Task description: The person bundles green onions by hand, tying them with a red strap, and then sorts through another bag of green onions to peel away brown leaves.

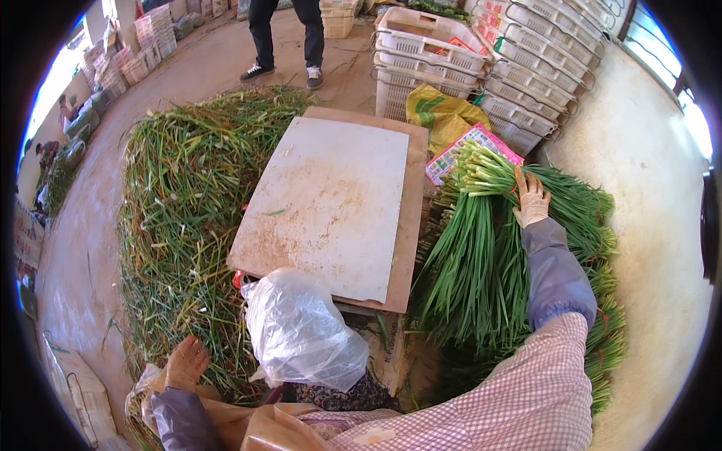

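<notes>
My right hand, in a pale thin glove, lies on a tied bundle of green garlic chives at the top of a tall stack; whether its fingers grip the bundle is unclear. More chives lie beneath and beside it, some tied with red bands. At lower left, my left hand hovers by a heap of loose trimmed leaves, fingers apart, nothing seen in it. Between them stands a low table with a dirt-stained white board. A clear plastic bag covers something at the board's near edge, over my lap.
Stacked white plastic crates rise at the back right, with a yellow woven sack and a printed pink-edged sheet before them. A person stands beyond the board. A pale wall runs along the right.
</notes>
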A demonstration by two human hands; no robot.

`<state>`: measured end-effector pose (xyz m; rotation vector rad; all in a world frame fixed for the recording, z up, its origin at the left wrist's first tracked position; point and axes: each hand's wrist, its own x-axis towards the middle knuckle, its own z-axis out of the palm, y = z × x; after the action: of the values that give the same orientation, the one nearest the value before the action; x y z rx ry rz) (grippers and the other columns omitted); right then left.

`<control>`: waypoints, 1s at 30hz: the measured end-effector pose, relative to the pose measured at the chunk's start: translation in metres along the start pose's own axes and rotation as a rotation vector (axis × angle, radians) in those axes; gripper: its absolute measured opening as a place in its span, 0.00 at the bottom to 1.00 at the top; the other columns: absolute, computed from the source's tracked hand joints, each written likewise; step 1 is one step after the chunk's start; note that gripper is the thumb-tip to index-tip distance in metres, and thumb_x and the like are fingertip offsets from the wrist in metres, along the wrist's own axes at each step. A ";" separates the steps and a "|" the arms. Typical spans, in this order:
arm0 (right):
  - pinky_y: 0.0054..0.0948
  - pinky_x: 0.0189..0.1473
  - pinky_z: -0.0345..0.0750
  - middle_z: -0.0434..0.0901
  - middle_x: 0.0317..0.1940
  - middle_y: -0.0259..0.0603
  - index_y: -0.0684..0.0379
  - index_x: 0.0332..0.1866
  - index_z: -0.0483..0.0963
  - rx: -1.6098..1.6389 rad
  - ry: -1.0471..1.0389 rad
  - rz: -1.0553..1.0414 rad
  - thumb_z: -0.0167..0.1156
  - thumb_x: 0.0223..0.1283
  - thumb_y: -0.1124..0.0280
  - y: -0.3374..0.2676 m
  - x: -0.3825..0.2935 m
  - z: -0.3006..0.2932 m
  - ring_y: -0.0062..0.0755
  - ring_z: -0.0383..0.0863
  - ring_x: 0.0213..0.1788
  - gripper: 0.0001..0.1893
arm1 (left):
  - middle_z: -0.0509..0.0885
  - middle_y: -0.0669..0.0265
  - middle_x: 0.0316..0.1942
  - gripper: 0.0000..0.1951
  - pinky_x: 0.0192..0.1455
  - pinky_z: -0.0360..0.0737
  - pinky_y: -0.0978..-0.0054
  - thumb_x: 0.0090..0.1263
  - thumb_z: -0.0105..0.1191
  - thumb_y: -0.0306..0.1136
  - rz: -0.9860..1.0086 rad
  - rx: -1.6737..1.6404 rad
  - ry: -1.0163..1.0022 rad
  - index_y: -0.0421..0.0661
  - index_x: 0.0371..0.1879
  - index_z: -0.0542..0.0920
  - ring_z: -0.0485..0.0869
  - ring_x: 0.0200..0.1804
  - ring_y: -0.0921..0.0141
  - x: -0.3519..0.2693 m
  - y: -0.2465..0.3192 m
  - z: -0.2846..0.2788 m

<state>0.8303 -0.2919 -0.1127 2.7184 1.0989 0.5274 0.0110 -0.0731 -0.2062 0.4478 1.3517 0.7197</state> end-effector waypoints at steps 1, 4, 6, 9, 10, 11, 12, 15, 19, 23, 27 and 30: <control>0.64 0.65 0.57 0.55 0.70 0.43 0.35 0.77 0.39 -0.043 -0.062 0.032 0.73 0.43 0.64 -0.008 -0.005 -0.017 0.48 0.55 0.72 0.58 | 0.74 0.61 0.60 0.27 0.55 0.78 0.60 0.68 0.57 0.43 -0.003 0.018 -0.012 0.46 0.63 0.69 0.78 0.52 0.60 -0.003 0.000 0.004; 0.58 0.65 0.59 0.60 0.67 0.44 0.41 0.71 0.54 -0.070 0.253 0.035 0.65 0.49 0.70 -0.030 -0.021 -0.041 0.47 0.58 0.70 0.42 | 0.72 0.60 0.62 0.28 0.58 0.75 0.60 0.67 0.58 0.43 -0.013 0.074 -0.051 0.47 0.63 0.68 0.76 0.56 0.59 -0.004 0.003 0.014; 0.50 0.64 0.63 0.70 0.58 0.46 0.45 0.64 0.64 0.213 0.499 -0.276 0.59 0.53 0.72 -0.063 -0.036 -0.040 0.46 0.67 0.63 0.30 | 0.72 0.60 0.62 0.28 0.59 0.75 0.60 0.67 0.58 0.43 -0.008 0.073 -0.066 0.47 0.64 0.68 0.75 0.57 0.59 -0.004 0.006 0.024; 0.45 0.61 0.68 0.77 0.47 0.46 0.49 0.56 0.71 0.300 -0.015 -0.714 0.53 0.60 0.68 -0.149 -0.054 -0.048 0.44 0.76 0.52 0.18 | 0.74 0.61 0.59 0.25 0.59 0.75 0.60 0.69 0.57 0.42 -0.016 0.061 -0.087 0.48 0.62 0.70 0.76 0.57 0.59 -0.003 0.011 0.027; 0.46 0.61 0.67 0.77 0.48 0.47 0.50 0.58 0.70 0.329 -0.055 -0.724 0.52 0.61 0.67 -0.158 -0.051 -0.036 0.44 0.76 0.53 0.18 | 0.76 0.63 0.56 0.24 0.57 0.77 0.60 0.69 0.57 0.41 -0.019 0.069 -0.100 0.49 0.61 0.71 0.77 0.55 0.61 -0.001 0.011 0.031; 0.46 0.61 0.67 0.76 0.49 0.47 0.50 0.59 0.68 0.348 -0.092 -0.724 0.50 0.63 0.66 -0.162 -0.046 -0.019 0.43 0.76 0.53 0.19 | 0.78 0.64 0.54 0.22 0.55 0.78 0.61 0.69 0.57 0.41 -0.025 0.079 -0.128 0.50 0.60 0.73 0.79 0.53 0.63 0.003 0.012 0.040; 0.43 0.61 0.67 0.76 0.51 0.48 0.53 0.64 0.64 0.220 -0.108 -0.701 0.48 0.67 0.63 -0.159 -0.039 -0.011 0.47 0.75 0.55 0.21 | 0.74 0.57 0.58 0.22 0.58 0.77 0.57 0.70 0.56 0.39 -0.019 0.100 -0.157 0.47 0.61 0.72 0.76 0.59 0.57 -0.004 0.014 0.052; 0.48 0.68 0.60 0.72 0.59 0.54 0.52 0.70 0.56 0.197 -0.283 -0.577 0.49 0.66 0.63 -0.128 -0.024 -0.009 0.51 0.70 0.63 0.27 | 0.78 0.57 0.54 0.21 0.53 0.80 0.58 0.69 0.57 0.39 0.029 0.174 -0.165 0.47 0.58 0.73 0.79 0.54 0.57 -0.012 0.009 0.052; 0.56 0.70 0.53 0.78 0.53 0.49 0.48 0.68 0.62 0.026 -0.460 -0.551 0.49 0.67 0.59 -0.121 -0.024 -0.037 0.48 0.75 0.58 0.24 | 0.79 0.58 0.52 0.20 0.52 0.81 0.59 0.69 0.57 0.39 -0.008 0.026 -0.024 0.47 0.58 0.74 0.81 0.52 0.58 -0.001 -0.007 0.002; 0.65 0.69 0.45 0.75 0.54 0.45 0.50 0.52 0.78 -0.128 -0.542 -0.662 0.51 0.63 0.55 -0.097 -0.031 -0.044 0.43 0.77 0.57 0.17 | 0.73 0.61 0.61 0.21 0.62 0.74 0.59 0.72 0.53 0.41 -0.023 -0.014 -0.034 0.48 0.60 0.72 0.74 0.62 0.58 0.003 -0.003 -0.021; 0.65 0.70 0.44 0.71 0.55 0.45 0.50 0.47 0.80 -0.326 -0.400 -0.725 0.54 0.59 0.66 -0.096 -0.054 -0.017 0.37 0.72 0.61 0.13 | 0.71 0.61 0.64 0.21 0.64 0.73 0.59 0.72 0.52 0.42 -0.014 -0.011 -0.030 0.48 0.61 0.71 0.72 0.64 0.58 0.010 -0.003 -0.028; 0.60 0.71 0.50 0.72 0.54 0.44 0.54 0.48 0.78 -0.429 -0.241 -0.782 0.52 0.58 0.73 -0.106 -0.075 0.003 0.37 0.72 0.60 0.14 | 0.73 0.60 0.61 0.21 0.62 0.74 0.60 0.71 0.54 0.41 -0.030 -0.020 -0.041 0.48 0.60 0.72 0.74 0.61 0.59 0.016 -0.010 -0.037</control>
<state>0.7136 -0.2677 -0.1647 1.7425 1.6061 0.2509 -0.0224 -0.0733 -0.2317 0.4242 1.3089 0.6952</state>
